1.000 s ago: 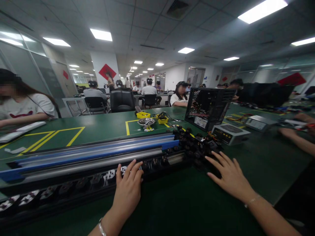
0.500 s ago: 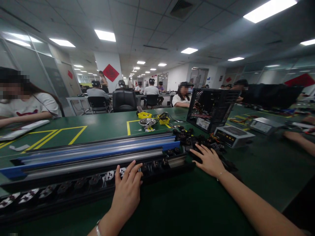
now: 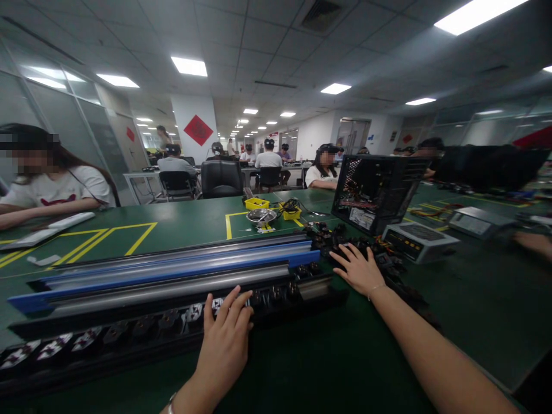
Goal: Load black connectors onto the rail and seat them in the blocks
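My left hand [image 3: 226,339] lies over the near edge of a long black rail [image 3: 317,290], its fingers stretched out and apart. Round socket-like modules [image 3: 144,326], some with silvery faces and some dark, sit in a row along this rail. Whether the left fingertips press on a module is hard to see. My right hand [image 3: 357,271] is spread flat over the near side of a heap of small black parts [image 3: 388,261], past the rail's right end. Nothing shows in its fingers. Behind the rail lie more long channels, including a blue one [image 3: 181,269].
An open computer case [image 3: 375,192] stands behind the heap, with a power supply unit [image 3: 420,241] to its right. A metal bowl [image 3: 261,216] and small yellow bins [image 3: 257,203] are farther back. Co-workers sit at the left [image 3: 73,187] and across the table [image 3: 321,172].
The view has shifted slightly, moving the scene a little to the right. My right hand has moved slightly up and left over the black parts. My left hand stays at the rail.
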`<state>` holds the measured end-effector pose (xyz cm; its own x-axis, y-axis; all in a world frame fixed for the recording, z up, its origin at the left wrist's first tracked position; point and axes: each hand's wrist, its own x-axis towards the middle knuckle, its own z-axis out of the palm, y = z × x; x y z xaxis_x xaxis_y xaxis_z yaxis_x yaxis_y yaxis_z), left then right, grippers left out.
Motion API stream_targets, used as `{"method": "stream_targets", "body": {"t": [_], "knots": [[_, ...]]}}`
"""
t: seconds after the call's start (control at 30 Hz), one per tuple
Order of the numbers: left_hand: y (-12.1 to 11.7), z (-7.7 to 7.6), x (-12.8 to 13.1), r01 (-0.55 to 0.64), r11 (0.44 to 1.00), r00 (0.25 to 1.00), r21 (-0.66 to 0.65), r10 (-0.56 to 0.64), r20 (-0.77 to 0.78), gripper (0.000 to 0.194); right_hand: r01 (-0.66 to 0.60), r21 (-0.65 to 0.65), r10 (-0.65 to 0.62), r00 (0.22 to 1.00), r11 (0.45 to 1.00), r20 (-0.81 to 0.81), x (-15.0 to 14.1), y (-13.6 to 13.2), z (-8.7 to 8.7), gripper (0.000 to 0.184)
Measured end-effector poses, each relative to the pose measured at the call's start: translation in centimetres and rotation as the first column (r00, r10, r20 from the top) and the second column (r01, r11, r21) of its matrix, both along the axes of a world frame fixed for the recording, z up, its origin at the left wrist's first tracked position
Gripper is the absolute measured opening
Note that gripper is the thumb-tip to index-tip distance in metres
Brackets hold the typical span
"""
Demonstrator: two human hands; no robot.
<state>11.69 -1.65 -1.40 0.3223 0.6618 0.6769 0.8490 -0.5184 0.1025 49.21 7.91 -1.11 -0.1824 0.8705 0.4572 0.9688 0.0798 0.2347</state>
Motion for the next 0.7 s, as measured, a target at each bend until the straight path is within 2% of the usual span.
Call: {"method": "stream_targets", "body": {"t": [0.13,0.23,0.33,0.4,0.47,0.53,0.6,0.7], "knots": [[0.1,0.0,0.0,0.0,1.0,1.0,0.012,0.0,0.002,0.018,0.134,0.03,-0.132,0.99,0.991,-0.052,0.1,-3.4,1.1,0.042],[0.1,0.0,0.1,-0.009,0.999,1.0,0.032,0.009,-0.008,0.017,0.329,0.051,-0.315,0.932,0.943,-0.177,1.5,-7.8,1.2,0.046],[0.0,0.0,0.2,-0.009,0.999,1.0,0.046,0.009,-0.012,0.017,0.529,0.028,-0.495,0.809,0.848,-0.317,4.0,-12.0,-0.3,0.061],[0.0,0.1,0.2,-0.009,0.999,1.0,0.041,0.009,-0.01,0.018,0.595,-0.021,-0.555,0.736,0.803,-0.388,5.5,-13.3,-1.9,0.073],[0.0,0.1,0.3,-0.018,0.999,1.0,0.038,0.019,-0.012,0.018,0.552,-0.05,-0.519,0.747,0.833,-0.416,6.4,-13.2,-3.5,0.082],[0.0,0.1,0.3,-0.022,0.999,1.0,0.044,0.023,-0.01,0.019,0.499,-0.023,-0.464,0.786,0.866,-0.41,6.5,-11.9,-4.4,0.08],[0.0,0.1,0.3,-0.016,0.999,1.0,0.05,0.016,-0.004,0.019,0.448,0.037,-0.401,0.831,0.893,-0.386,6.0,-10.1,-4.6,0.075],[0.0,0.1,0.3,-0.014,0.999,1.0,0.052,0.014,0.0,0.018,0.372,0.097,-0.322,0.886,0.923,-0.334,5.0,-7.3,-3.9,0.063]]}}
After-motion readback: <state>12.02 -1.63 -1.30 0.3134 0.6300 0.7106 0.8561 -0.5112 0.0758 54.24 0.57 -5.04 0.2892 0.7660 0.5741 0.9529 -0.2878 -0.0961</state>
